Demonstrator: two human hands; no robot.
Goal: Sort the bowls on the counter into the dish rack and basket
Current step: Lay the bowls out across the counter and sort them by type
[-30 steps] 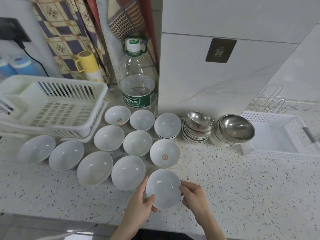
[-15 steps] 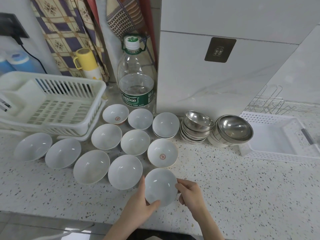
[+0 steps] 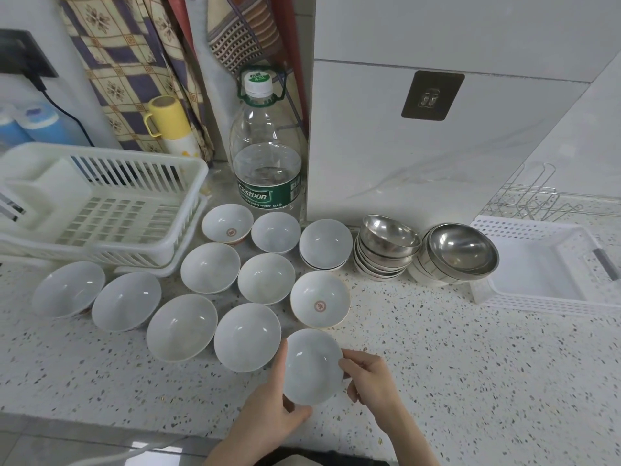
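Observation:
Both my hands hold one white bowl (image 3: 312, 364) near the counter's front edge, tilted towards me. My left hand (image 3: 275, 408) grips its lower left rim and my right hand (image 3: 369, 378) pinches its right rim. Several more white bowls (image 3: 247, 336) stand open side up on the speckled counter to the left and behind. Two stacks of steel bowls (image 3: 386, 250) (image 3: 460, 253) lean at the middle right. The white dish rack (image 3: 100, 210) stands at the far left. The white basket (image 3: 544, 264) lies at the right.
A large water bottle (image 3: 267, 156) stands behind the bowls against a white wall panel. A yellow flask (image 3: 171, 126) and hanging cloths are at the back left. A wire rack (image 3: 534, 196) lies behind the basket. The counter's front edge runs just below my hands.
The white bowl has tipped up from flat on the counter to tilted, both hands still on its rim. The view has shifted slightly.

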